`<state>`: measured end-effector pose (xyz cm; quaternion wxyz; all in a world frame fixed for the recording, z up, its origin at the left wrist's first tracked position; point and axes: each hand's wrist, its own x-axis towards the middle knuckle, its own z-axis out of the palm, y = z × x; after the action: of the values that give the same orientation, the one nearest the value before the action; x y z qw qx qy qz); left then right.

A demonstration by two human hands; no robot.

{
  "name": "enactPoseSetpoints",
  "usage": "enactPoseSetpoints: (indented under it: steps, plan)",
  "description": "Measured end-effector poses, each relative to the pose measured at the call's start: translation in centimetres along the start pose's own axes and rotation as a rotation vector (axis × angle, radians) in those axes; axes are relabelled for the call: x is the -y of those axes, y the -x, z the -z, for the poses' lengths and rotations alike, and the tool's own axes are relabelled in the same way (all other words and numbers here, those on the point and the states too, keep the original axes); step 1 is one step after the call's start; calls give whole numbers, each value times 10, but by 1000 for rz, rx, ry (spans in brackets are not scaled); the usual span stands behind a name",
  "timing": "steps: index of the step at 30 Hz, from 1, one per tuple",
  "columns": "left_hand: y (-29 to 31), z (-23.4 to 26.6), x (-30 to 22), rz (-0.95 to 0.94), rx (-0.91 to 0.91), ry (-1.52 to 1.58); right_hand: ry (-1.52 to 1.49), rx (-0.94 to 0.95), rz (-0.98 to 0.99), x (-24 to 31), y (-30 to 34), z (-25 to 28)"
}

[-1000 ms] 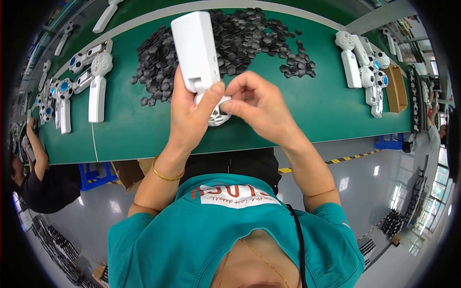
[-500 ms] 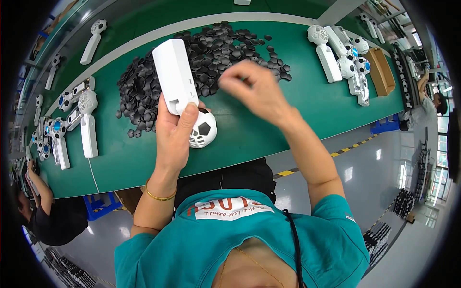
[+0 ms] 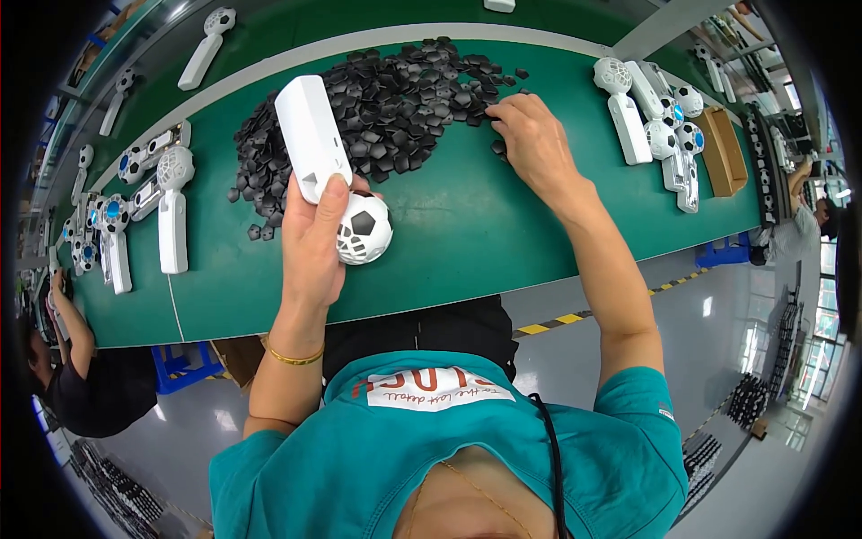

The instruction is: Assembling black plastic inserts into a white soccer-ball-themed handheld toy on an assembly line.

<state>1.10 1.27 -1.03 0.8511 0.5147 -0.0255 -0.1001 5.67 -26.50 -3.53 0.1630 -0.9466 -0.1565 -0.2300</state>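
Note:
My left hand (image 3: 312, 235) is wrapped round a white handheld device with a soccer-ball head (image 3: 310, 135), its handle pointing away from me. The ball end, towards me, shows black pentagon patches and open white lattice cells. At the right edge of a wide heap of small black pentagon pieces (image 3: 395, 112), my right hand (image 3: 537, 148) is bent down with thumb and fingers drawn together. Its fingertips are at a few loose pieces. Whether a piece is pinched between them is hidden.
More ball-headed devices (image 3: 173, 216) lie at the left of the green table (image 3: 449, 242). Others (image 3: 628, 126) lie at the right beside an open cardboard box (image 3: 723, 153). Another device (image 3: 206, 49) rests beyond the pale rail at the back. A co-worker (image 3: 99, 386) sits at far left.
My right hand has moved right and away from me, from above the table near the device to the heap's right edge. My left hand still holds the device, with its ball turned slightly.

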Motion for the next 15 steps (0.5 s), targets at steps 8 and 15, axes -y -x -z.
enactPoseSetpoints:
  steps: [8,15]
  plan:
    - [1,4,-3,5,-9,26,-130,3,49,47,11,-5]
    - [7,13,-6,-13,-46,31,-115,-151,25,39,-4,-3]
